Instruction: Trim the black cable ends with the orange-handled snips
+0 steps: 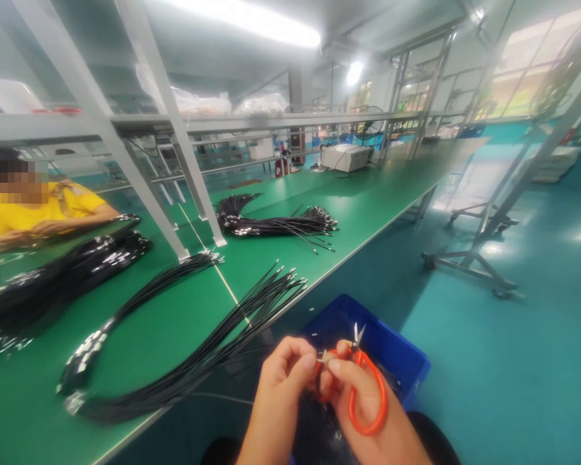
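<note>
Red-handled scissors (380, 403) rest in my right hand (356, 384), blades up and apart, one loop over the back of the hand. Its thumb and forefinger pinch a small pale piece (323, 357). My left hand (288, 368) is closed in a pinch at the same piece, its fingertips nearly touching the right ones; whether it grips a cable end there is too small to tell. Both hands are above a blue bin (411, 355). A curved bundle of black cables (174, 374) with white-tagged parts lies on the green table (150, 329) to the left.
Another cable bundle (281, 225) lies farther along the table, and a thick pile (68, 271) is at the left. Metal shelf posts (140, 181) rise from the tabletop. A person in yellow (72, 206) sits across. A wheeled rack (479, 258) stands right.
</note>
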`<state>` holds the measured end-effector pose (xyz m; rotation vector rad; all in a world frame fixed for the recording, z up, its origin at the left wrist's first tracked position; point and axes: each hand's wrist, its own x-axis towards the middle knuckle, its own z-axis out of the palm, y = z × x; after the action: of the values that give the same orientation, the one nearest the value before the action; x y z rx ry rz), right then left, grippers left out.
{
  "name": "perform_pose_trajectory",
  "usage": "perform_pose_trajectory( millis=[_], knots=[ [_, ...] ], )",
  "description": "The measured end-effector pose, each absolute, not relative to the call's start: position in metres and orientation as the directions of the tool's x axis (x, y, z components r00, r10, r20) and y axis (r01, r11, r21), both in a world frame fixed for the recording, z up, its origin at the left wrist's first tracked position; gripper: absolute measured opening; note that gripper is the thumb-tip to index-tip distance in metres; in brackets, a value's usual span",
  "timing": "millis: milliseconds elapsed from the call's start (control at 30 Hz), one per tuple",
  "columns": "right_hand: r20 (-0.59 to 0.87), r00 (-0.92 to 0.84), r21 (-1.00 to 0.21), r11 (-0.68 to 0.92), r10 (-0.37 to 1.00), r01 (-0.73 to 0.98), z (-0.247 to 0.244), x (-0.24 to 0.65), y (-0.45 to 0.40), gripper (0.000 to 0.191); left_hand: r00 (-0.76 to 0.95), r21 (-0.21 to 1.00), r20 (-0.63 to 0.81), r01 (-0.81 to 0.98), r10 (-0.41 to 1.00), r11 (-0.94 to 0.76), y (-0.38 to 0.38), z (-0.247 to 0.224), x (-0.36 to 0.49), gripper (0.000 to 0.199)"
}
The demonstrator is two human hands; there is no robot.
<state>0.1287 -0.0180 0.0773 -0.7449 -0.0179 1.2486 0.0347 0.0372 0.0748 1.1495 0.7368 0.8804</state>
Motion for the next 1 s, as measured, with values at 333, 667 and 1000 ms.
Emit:
perform_pose_trajectory(
  millis=[333, 667, 1000],
  knots=[
    [-0.354, 0.333, -0.469, 0.142, 0.874, -0.872, 0.074, 0.125, -0.015, 0.019, 0.433, 0.722, 0.446, 0.343, 0.783, -0.601, 0.045, 0.084, 0.015, 0.019],
    [-0.242, 0.352, -0.617, 0.137, 0.904, -0.775, 0.081, 0.126, -0.014, 0.007, 0.588, 0.998, 0.031, 0.027, 0.808, -0.057, 0.042, 0.074, 0.016, 0.012],
    [-0.068, 0.538, -0.887, 0.197, 0.84, -0.419, 0.082, 0.126, -0.008, 0.011, 0.565, 0.998, -0.047, -0.003, 0.824, 0.06, 0.046, 0.065, 0.014, 0.026]
  ],
)
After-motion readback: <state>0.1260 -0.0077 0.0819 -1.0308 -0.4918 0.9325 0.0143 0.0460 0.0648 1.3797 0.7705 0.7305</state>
